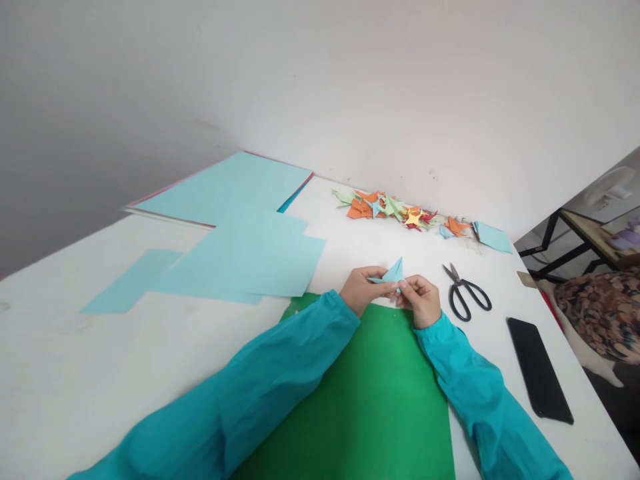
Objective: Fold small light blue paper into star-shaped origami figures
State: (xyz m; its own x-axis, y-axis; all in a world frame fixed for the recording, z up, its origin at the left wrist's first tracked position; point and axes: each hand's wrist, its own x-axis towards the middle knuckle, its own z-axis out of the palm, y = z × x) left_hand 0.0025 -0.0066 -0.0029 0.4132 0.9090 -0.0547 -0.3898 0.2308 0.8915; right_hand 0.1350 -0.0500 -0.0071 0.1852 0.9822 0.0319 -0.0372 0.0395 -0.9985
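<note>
A folded piece of light blue paper (395, 272) with pointed corners is held between both hands, above the far edge of a green sheet (370, 393). My left hand (367, 288) pinches its left side, thumb along the lower edge. On the right, my right hand (421, 300) grips the lower right corner between thumb and fingers. Parts of the paper are hidden behind the fingers. Black-handled scissors (463, 291) lie to the right of my right hand, blades partly apart.
Light blue sheets (245, 257) lie on the white table (45, 373) at left, near a larger paper stack (230, 183). Folded coloured paper shapes (393, 208) line the wall beside small blue squares (493, 237). A black phone-like slab (540, 370) lies near the right edge.
</note>
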